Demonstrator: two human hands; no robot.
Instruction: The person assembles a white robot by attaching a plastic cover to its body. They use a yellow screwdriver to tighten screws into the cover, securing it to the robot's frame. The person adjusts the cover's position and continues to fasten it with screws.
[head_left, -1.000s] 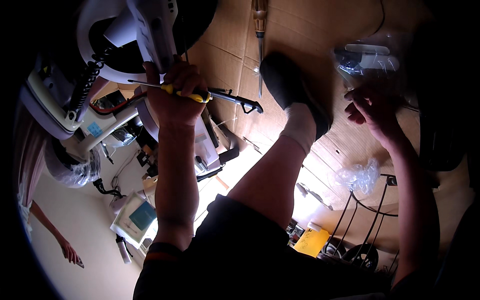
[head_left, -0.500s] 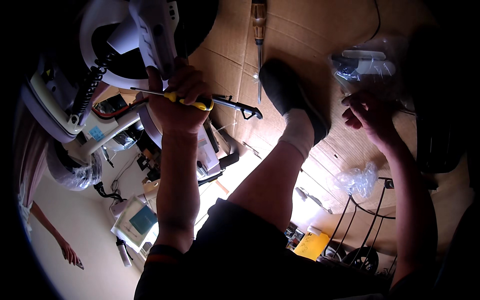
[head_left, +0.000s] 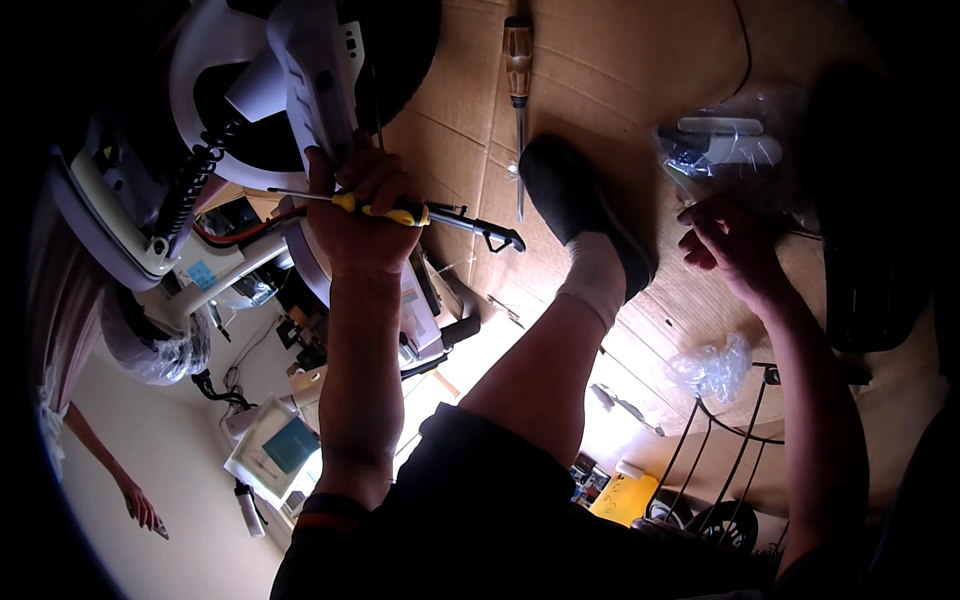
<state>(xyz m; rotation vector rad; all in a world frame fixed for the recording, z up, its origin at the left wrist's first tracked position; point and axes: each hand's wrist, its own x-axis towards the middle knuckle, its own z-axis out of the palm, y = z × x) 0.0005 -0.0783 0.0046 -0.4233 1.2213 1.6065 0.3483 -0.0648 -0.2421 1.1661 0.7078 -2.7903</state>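
My left hand (head_left: 368,222) is closed on a screwdriver (head_left: 385,209) with a yellow and black handle, its thin shaft pointing left. The same hand is up against the lower end of a white frame arm (head_left: 312,85) beside a white-rimmed wheel (head_left: 210,150) with a dark tire. Just right of that hand a dark metal stand-like bar (head_left: 480,228) sticks out. My right hand (head_left: 735,250) hovers over the cardboard with its fingers curled in; whatever may be between them cannot be made out. It is nearest to a clear plastic bag (head_left: 725,145) with grey and white parts inside.
Another screwdriver (head_left: 518,60) with a brown handle lies on the cardboard (head_left: 440,140) beside my dark shoe (head_left: 565,190). Crumpled clear plastic (head_left: 712,368) sits near a black wire rack (head_left: 740,440). Another person's hand (head_left: 140,508) shows at the lower left.
The whole view has shifted slightly, with the floor items sitting a little lower. Both hands keep nearly the same pose, and the left still grips the screwdriver.
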